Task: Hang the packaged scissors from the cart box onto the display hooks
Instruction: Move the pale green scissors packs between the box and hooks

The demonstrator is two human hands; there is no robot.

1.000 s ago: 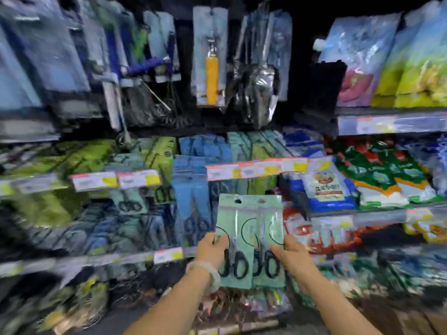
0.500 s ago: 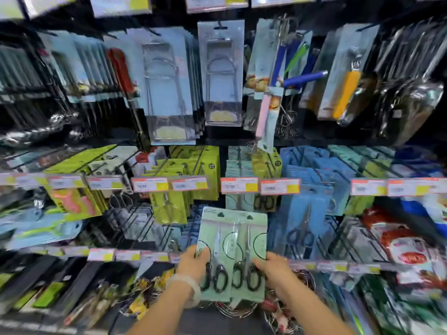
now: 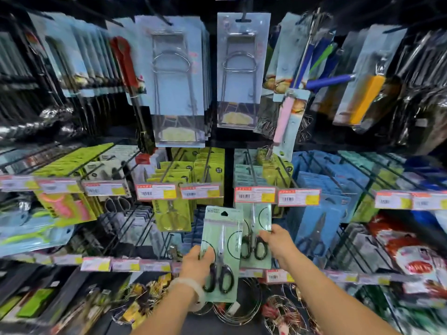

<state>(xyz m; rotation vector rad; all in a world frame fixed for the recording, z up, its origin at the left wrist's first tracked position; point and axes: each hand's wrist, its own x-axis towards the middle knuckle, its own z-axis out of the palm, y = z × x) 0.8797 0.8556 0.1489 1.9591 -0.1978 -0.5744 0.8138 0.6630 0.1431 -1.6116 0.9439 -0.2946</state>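
The left hand point(image 3: 197, 263), a pale bangle at its wrist, grips the lower left edge of a mint-green card pack of black-handled scissors point(image 3: 221, 252), held upright before the display hooks. Just to its right, the right hand point(image 3: 278, 243) pinches a second mint-green scissors pack point(image 3: 257, 235), whose top sits behind a red-and-white price tag point(image 3: 255, 194).
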